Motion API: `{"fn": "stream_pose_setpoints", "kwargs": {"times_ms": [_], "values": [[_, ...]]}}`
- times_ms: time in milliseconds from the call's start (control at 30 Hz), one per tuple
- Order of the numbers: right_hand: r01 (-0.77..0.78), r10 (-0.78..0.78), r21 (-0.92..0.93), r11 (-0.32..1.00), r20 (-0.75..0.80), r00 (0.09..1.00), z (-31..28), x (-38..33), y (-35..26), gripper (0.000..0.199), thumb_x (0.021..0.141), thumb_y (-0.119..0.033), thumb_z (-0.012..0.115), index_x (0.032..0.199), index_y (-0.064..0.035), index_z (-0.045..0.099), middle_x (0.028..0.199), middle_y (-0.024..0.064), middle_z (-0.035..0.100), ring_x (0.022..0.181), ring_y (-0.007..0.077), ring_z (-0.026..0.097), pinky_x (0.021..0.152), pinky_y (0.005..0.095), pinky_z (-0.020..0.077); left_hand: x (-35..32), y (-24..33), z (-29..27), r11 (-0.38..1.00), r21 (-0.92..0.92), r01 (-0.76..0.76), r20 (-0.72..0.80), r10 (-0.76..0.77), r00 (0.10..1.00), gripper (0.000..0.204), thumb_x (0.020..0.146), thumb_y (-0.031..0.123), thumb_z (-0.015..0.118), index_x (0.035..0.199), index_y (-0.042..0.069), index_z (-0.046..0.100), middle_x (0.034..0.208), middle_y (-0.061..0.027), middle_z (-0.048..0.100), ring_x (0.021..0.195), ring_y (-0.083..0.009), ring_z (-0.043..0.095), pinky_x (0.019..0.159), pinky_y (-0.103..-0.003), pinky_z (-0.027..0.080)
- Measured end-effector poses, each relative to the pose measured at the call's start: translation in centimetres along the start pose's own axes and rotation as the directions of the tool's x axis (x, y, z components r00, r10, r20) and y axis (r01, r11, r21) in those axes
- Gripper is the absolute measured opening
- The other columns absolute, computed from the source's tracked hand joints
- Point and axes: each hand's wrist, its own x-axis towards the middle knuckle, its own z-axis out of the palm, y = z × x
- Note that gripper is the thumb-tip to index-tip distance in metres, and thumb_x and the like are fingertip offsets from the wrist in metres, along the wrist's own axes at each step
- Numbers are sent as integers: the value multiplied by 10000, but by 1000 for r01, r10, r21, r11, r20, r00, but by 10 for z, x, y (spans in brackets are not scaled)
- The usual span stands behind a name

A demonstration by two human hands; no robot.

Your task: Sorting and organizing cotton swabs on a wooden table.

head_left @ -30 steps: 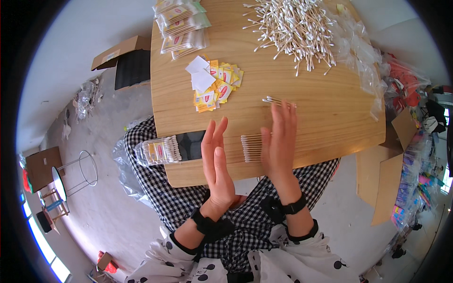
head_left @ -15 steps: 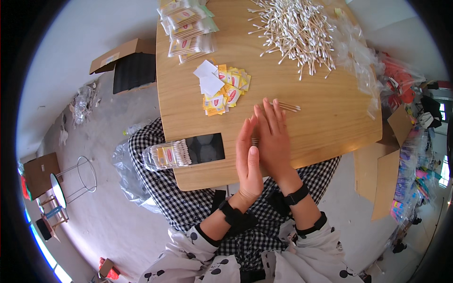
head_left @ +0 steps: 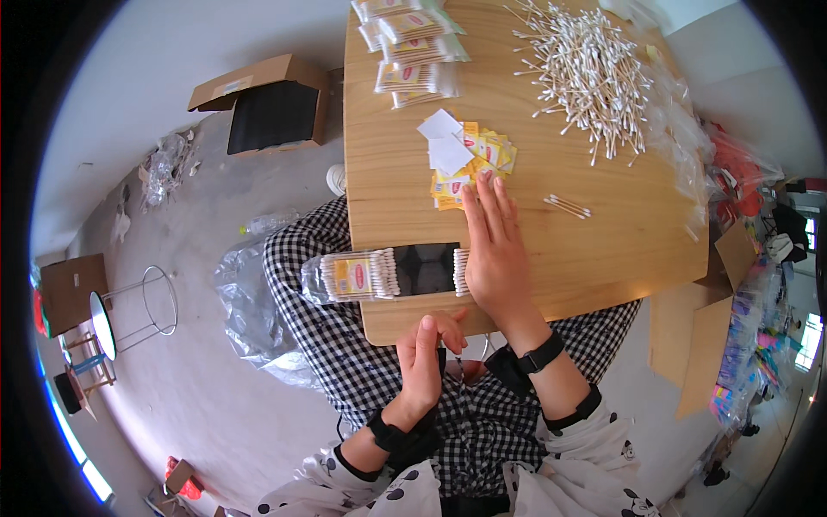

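Note:
My right hand (head_left: 495,254) lies flat, fingers stretched out, over a row of cotton swabs (head_left: 461,272); only white tips show at its left side, the rest hidden beneath the palm. Below the table's front edge, my left hand (head_left: 422,358) is loosely curled with thumb raised, and I see nothing in it. Left of the row is a black rectangular pad (head_left: 426,269). A clear bag of cotton swabs (head_left: 353,276) with a yellow-and-white card adjoins the pad and juts over the left table edge. My right fingertips reach a pile of small yellow cards (head_left: 491,151).
A large heap of loose swabs (head_left: 594,77) covers the far right of the wooden table (head_left: 620,250), beside clear plastic bags (head_left: 680,146). Filled swab packs (head_left: 413,52) are stacked far left. A few swabs (head_left: 568,207) lie right of my hand. Cardboard boxes (head_left: 680,336) stand on the floor.
My left hand has dropped away from beside my right hand to below the table edge. My right hand now lies flatter, and the swab tips show beside it. The whole view has shifted.

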Motion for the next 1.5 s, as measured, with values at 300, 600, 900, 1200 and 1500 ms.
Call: {"fn": "stream_pose_setpoints", "kwargs": {"times_ms": [300,600,900,1200,1500], "values": [[5,-4,-74,997,15,1000,11,0,-12,612,873,24,444,1479,-14,369,1536,194,351,1457,371,273,1164,524,259,12,2,-4,998,-64,5,-31,-7,999,513,1090,277,289,727,11,534,707,-58,555,709,-151,534,1074,-435,408],[0,1,-67,998,20,1000,13,2,-12,625,858,57,445,1475,-19,376,1546,181,342,1468,363,251,1166,512,265,27,62,-36,708,655,-265,-185,490,852,145,993,88,491,969,-12,593,948,-96,611,917,-184,570,865,-322,434],[40,-36,-73,997,60,998,26,21,-42,623,860,70,452,1470,9,340,1538,203,323,1449,377,266,1169,512,277,88,56,-72,341,911,232,-339,299,892,401,991,326,539,732,26,600,666,-166,611,618,-366,592,575,-450,444],[52,-52,-4,999,79,996,35,27,-54,612,880,31,468,1477,9,332,1546,194,317,1455,374,260,1177,506,268,97,40,-87,678,716,165,-372,170,913,472,1021,317,517,744,-61,573,587,-213,503,497,-280,408,517,-409,371],[60,-66,66,996,99,993,40,28,-64,579,909,9,453,1476,4,339,1550,173,326,1453,352,277,1176,492,283,94,45,-79,626,770,128,-353,250,902,447,1019,271,523,722,-60,563,591,-221,504,487,-307,410,501,-418,368]]}}
